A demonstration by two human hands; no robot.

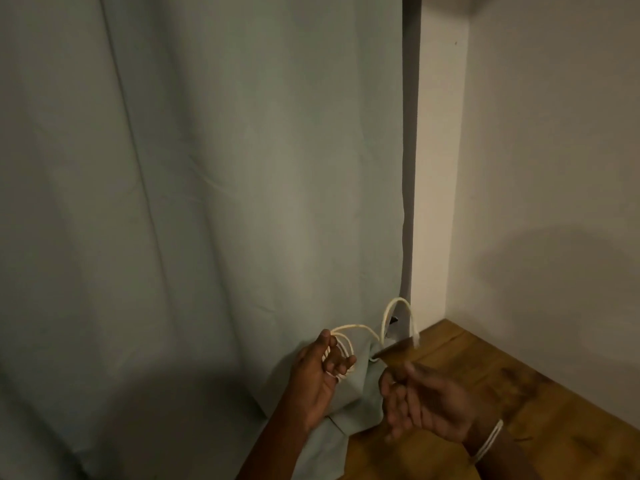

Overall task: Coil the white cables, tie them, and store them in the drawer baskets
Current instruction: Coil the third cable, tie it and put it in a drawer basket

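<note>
Nearest, at about five o'clock, the right hand hovers over the wooden counter with its palm turned up and its fingers loosely spread; it is blurred, and it has hold of nothing. A few turns of white cord circle the right wrist just behind it.

Slightly farther, toward six o'clock, the left hand is raised in front of the cloth with its fingers curled around several loops of the white cable, which are wound around those fingers and gripped there. From the coil the cable runs toward the one o'clock side, dips near the counter's far corner, then arches up and comes down again, its frayed-looking free end hanging just above the counter edge, apart from the right hand.

Behind both hands a pale green curtain fills the view from nine to twelve o'clock, its lower hem bunched against the counter's left edge. Beyond the counter, from one to three o'clock, plain light walls meet in a corner, with a soft shadow cast on the right wall.
</note>
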